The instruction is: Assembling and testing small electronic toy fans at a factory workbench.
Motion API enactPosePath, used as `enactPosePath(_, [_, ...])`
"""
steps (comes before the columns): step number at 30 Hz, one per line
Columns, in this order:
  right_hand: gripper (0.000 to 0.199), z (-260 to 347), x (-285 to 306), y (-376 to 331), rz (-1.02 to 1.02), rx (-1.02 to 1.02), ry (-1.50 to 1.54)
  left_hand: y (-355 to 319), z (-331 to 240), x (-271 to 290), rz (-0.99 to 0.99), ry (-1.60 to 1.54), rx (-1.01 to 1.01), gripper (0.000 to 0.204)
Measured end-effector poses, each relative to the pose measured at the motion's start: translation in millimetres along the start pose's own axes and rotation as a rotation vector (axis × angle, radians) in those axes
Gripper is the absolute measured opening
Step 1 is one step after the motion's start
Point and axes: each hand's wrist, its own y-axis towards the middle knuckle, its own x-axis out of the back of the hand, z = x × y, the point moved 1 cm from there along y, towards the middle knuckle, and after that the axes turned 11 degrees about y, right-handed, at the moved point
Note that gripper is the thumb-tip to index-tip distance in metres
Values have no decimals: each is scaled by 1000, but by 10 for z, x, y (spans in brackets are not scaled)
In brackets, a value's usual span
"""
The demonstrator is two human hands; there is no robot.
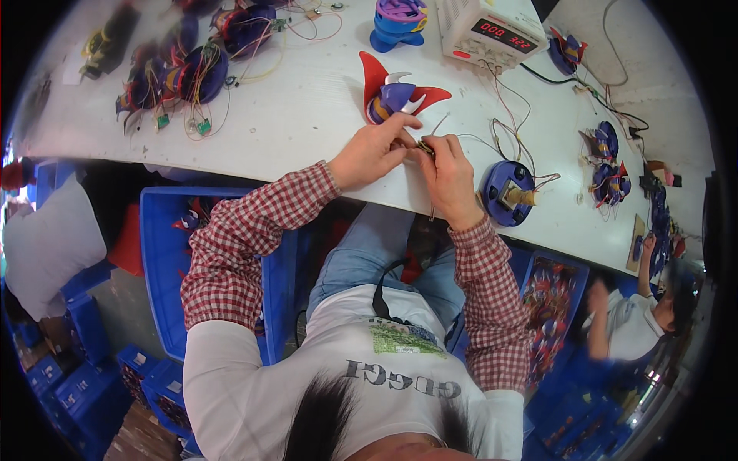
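Red-checked sleeves come up over the near edge of the white desk (307, 115), and the two hands meet just past that edge. The left hand (373, 154) has its fingertips pinched together on a small dark part (424, 146) with thin wires (461, 138) trailing off it; the right hand (447, 180) is closed on the same part from the other side, and a thin rod-like tool hangs below its palm.

Touching the left fingertips from the far side is a red, blue and white winged toy piece (396, 96). To the right, near the desk's near edge, lies a round blue base (507, 192) with a tan spool on it, its wires running back toward the hands. Farther off, at the far edge, sits a white power supply (488, 31) with a red display, and a heap of wired blue parts (184, 73) fills the far left corner.

In my judgement the fine wires are the risk: a tug by either hand could drag the blue base or snap a lead.

What the pinched part really is I cannot make out; the fingers cover most of it. Another person at the desk's right end is blurred.
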Motion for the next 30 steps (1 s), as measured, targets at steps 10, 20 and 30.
enactPosePath(10, [10, -92, -96, 47, 30, 117, -116, -1122, -330, -437, -493, 21, 51, 21])
enactPosePath(20, [9, -91, -144, 26, 49, 195, -126, -1709, -262, -1255, -294, -193, 286, 17])
enactPosePath(30, [8, -57, -137, 32, 59, 121, -194, -1712, -248, -1322, -262, -184, 240, 13])
